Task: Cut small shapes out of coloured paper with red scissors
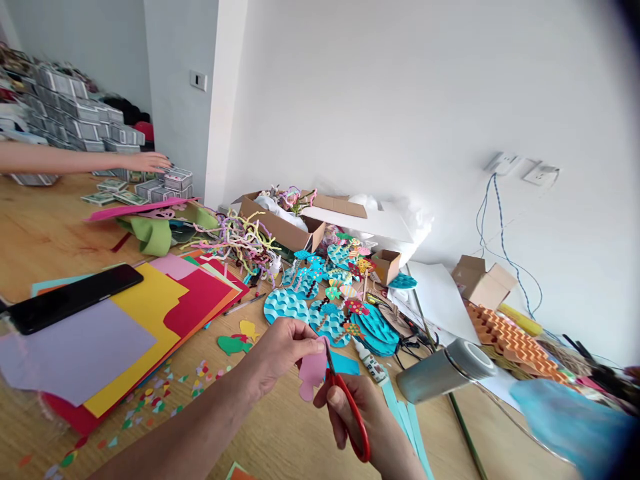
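Note:
Between the thumb and fingers of my left hand (285, 350) is a small pink paper cutout (311, 373), its lower part hanging free with a curved outline. My right hand (357, 407) grips red-handled scissors (357, 417), and their blades touch the right edge of the pink paper. Left of my left hand lie a green paper fish (233, 345) and a yellow paper fish (249, 329). A blue paper piece (345, 363) rests behind the scissors. Beyond my hands are several blue wave-patterned discs (286, 305) with small paper fish on them.
Coloured paper sheets (135, 320) with a black phone (75, 297) on top cover the left. Paper scraps (150, 403) are scattered nearby. A glue bottle (370, 363) and a grey tumbler (445, 370) are at right. Another person's hand (147, 162) touches stacked bundles (177, 179) at far left.

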The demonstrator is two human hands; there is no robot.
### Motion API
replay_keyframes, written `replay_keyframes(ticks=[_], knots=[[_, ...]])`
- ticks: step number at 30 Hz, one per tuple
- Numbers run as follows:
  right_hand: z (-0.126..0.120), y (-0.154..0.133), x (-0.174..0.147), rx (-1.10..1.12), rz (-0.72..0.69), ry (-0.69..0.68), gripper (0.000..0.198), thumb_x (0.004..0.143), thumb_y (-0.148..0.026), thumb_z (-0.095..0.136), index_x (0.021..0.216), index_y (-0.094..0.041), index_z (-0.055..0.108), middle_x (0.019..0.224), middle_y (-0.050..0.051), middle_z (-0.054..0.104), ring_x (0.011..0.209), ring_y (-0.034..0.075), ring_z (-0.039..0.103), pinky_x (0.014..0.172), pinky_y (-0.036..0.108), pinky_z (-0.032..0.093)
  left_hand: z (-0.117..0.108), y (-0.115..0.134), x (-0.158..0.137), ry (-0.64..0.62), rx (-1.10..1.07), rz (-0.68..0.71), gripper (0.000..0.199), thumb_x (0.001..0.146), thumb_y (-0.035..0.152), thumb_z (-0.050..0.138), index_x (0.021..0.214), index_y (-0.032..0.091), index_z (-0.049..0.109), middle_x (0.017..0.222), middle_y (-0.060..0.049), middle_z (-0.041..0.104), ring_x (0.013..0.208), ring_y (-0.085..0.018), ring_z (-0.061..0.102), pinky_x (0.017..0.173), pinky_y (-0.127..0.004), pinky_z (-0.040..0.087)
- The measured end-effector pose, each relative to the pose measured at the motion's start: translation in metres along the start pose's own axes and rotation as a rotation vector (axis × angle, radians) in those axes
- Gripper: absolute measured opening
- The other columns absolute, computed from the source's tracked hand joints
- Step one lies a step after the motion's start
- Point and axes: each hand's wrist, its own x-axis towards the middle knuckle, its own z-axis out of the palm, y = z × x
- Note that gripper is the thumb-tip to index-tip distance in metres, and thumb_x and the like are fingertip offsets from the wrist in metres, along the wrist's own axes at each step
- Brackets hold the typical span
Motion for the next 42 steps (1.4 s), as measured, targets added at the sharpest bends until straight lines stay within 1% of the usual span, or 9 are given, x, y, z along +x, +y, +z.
replay_keyframes(ticks=[3, 10, 18, 32, 38, 42], knots=[[-0.0006, 0.0019, 0.0007, -0.011, -0.004, 0.005, 0.071, 0.075, -0.08, 0.04, 0.075, -0.012, 0.06, 0.04, -0.002, 0.05, 0.033, 0.006, 0.035, 0.037, 0.02, 0.023, 0.0002, -0.0002, 0.0001, 0.0, -0.007, -0.002, 0.022, 0.064, 0.034, 0.068, 0.062, 0.014, 0.059, 0.055, 0.002, 0.056, 0.052, -0.01, 0.048, 0.052, -0.024, 0.037], [-0.001, -0.0013, 0.0002, -0.026, -0.027, 0.012, 0.068, 0.076, -0.079, 0.041, 0.072, -0.013, 0.058, 0.042, 0.0, 0.052, 0.037, 0.008, 0.038, 0.038, 0.02, 0.027, -0.0005, -0.003, 0.0018, -0.008, -0.002, 0.003, 0.023, 0.065, 0.035, 0.068, 0.064, 0.013, 0.06, 0.056, 0.001, 0.058, 0.051, -0.01, 0.049, 0.052, -0.024, 0.037], [-0.001, 0.0028, 0.0015, 0.004, 0.018, 0.021, 0.071, 0.072, -0.082, 0.041, 0.072, -0.012, 0.058, 0.041, -0.001, 0.05, 0.033, 0.006, 0.035, 0.037, 0.02, 0.024, 0.0001, -0.0021, 0.001, -0.01, 0.01, 0.0, 0.022, 0.065, 0.034, 0.067, 0.064, 0.013, 0.061, 0.056, 0.001, 0.058, 0.052, -0.01, 0.05, 0.052, -0.024, 0.038], [0.0008, 0.0001, 0.0001, 0.015, 0.029, 0.021, 0.075, 0.073, -0.082, 0.039, 0.078, -0.01, 0.062, 0.037, -0.003, 0.049, 0.032, 0.007, 0.033, 0.036, 0.02, 0.023, -0.0002, -0.0028, 0.0016, -0.011, -0.02, -0.018, 0.023, 0.064, 0.035, 0.068, 0.065, 0.013, 0.062, 0.057, 0.001, 0.059, 0.052, -0.01, 0.051, 0.053, -0.024, 0.039], [0.0012, -0.0016, -0.0002, 0.041, 0.015, 0.017, 0.071, 0.075, -0.08, 0.04, 0.075, -0.012, 0.06, 0.037, -0.003, 0.047, 0.031, 0.007, 0.034, 0.035, 0.02, 0.021, 0.0, -0.0019, 0.002, -0.005, -0.038, -0.036, 0.024, 0.062, 0.035, 0.069, 0.066, 0.013, 0.061, 0.058, 0.0, 0.059, 0.053, -0.011, 0.052, 0.053, -0.024, 0.039], [0.0015, -0.001, -0.0002, 0.067, 0.034, 0.019, 0.069, 0.074, -0.08, 0.042, 0.075, -0.012, 0.058, 0.037, -0.003, 0.047, 0.031, 0.006, 0.033, 0.035, 0.019, 0.021, 0.0006, -0.0019, 0.0013, -0.001, -0.043, -0.041, 0.025, 0.062, 0.035, 0.07, 0.067, 0.013, 0.061, 0.059, 0.0, 0.059, 0.053, -0.011, 0.052, 0.053, -0.025, 0.039]])
